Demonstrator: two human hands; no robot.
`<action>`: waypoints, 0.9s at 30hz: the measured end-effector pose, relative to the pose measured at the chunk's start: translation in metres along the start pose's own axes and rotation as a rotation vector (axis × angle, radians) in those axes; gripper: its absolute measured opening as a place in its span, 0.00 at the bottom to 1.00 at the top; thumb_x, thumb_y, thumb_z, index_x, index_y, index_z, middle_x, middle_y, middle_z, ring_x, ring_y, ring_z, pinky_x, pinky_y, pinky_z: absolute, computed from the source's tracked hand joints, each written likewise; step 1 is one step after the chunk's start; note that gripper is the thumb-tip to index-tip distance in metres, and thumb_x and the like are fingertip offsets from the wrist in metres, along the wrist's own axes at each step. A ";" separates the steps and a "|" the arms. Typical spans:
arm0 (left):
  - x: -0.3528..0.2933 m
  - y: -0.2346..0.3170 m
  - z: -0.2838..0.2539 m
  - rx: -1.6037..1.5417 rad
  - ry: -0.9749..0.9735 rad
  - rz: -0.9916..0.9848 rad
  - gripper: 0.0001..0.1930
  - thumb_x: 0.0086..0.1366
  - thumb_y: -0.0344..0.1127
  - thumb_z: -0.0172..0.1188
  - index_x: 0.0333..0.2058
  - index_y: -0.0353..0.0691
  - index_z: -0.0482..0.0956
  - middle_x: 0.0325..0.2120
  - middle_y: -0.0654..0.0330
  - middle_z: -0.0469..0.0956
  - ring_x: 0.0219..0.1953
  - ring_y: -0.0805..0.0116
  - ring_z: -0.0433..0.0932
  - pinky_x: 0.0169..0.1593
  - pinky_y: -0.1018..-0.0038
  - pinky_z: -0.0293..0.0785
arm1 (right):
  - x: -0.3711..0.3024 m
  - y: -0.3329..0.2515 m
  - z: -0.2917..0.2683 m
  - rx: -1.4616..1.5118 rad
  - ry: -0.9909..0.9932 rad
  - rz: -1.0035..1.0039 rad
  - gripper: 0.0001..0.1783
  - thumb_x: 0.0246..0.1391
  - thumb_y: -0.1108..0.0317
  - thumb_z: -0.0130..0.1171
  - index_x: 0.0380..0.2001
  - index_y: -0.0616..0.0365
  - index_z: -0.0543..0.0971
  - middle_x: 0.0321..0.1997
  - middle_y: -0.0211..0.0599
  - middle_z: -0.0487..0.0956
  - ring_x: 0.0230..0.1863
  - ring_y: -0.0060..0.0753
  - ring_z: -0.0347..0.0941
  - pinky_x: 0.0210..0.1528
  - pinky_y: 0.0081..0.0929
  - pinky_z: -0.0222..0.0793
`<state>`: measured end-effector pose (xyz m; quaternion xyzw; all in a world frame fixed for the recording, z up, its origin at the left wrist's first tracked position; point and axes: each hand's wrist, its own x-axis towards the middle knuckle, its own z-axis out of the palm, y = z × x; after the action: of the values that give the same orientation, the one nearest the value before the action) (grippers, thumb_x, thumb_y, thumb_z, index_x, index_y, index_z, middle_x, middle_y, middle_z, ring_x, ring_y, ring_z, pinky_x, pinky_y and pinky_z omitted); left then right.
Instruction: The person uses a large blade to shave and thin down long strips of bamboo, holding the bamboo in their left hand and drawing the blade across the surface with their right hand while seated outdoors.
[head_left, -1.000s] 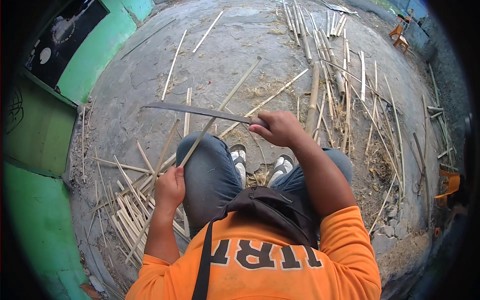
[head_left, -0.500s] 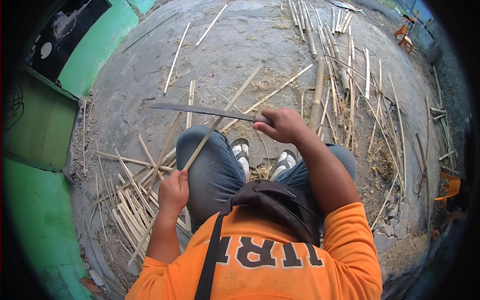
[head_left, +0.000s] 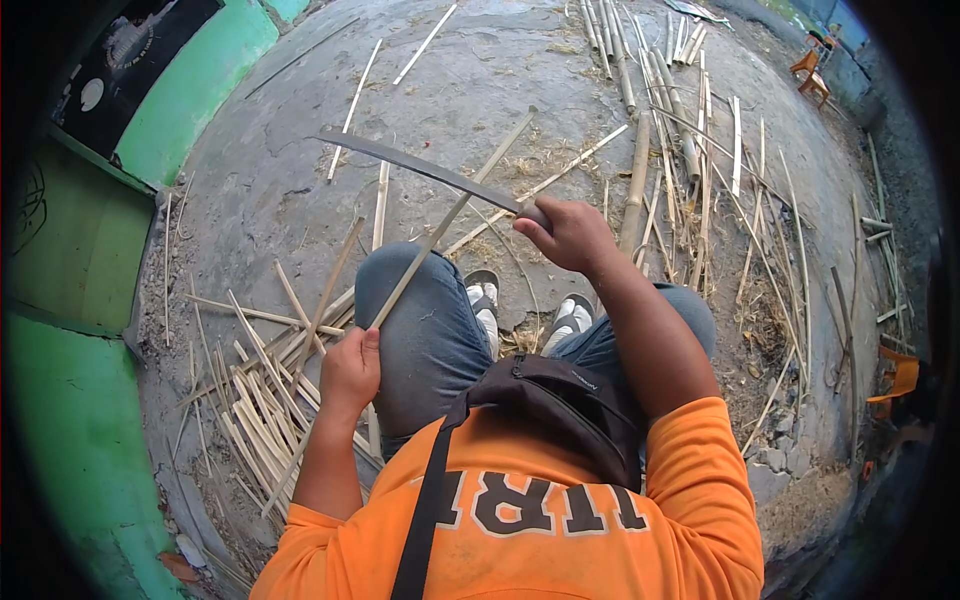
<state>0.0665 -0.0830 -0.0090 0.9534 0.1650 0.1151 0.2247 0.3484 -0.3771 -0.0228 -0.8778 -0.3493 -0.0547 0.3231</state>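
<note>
While my right hand (head_left: 570, 236) grips the machete (head_left: 420, 169) and left hand (head_left: 347, 368) the strip (head_left: 437, 239), one sloppy skid could nick my knee (head_left: 385, 273), just past the left.

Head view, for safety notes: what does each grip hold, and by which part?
Right grip: long knife, by its handle. Left grip: bamboo strip, by its nearer part.

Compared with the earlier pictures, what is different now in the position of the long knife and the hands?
The knife has swung so its tip points farther away from the person, and its blade now crosses the bamboo strip nearer the far end. The right hand moved slightly forward with it. Nothing was newly grasped or released: the left hand still grips the strip.
</note>
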 end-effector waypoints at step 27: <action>0.004 -0.010 0.005 -0.068 0.010 0.004 0.27 0.80 0.52 0.50 0.26 0.36 0.72 0.20 0.40 0.74 0.27 0.30 0.75 0.30 0.48 0.68 | -0.004 -0.029 -0.013 -0.115 -0.108 -0.180 0.29 0.60 0.37 0.65 0.30 0.54 0.76 0.26 0.49 0.80 0.31 0.62 0.79 0.34 0.55 0.72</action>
<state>0.0688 -0.0752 -0.0172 0.9449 0.1603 0.1260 0.2559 0.3289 -0.3714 0.0014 -0.8617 -0.4400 -0.0561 0.2465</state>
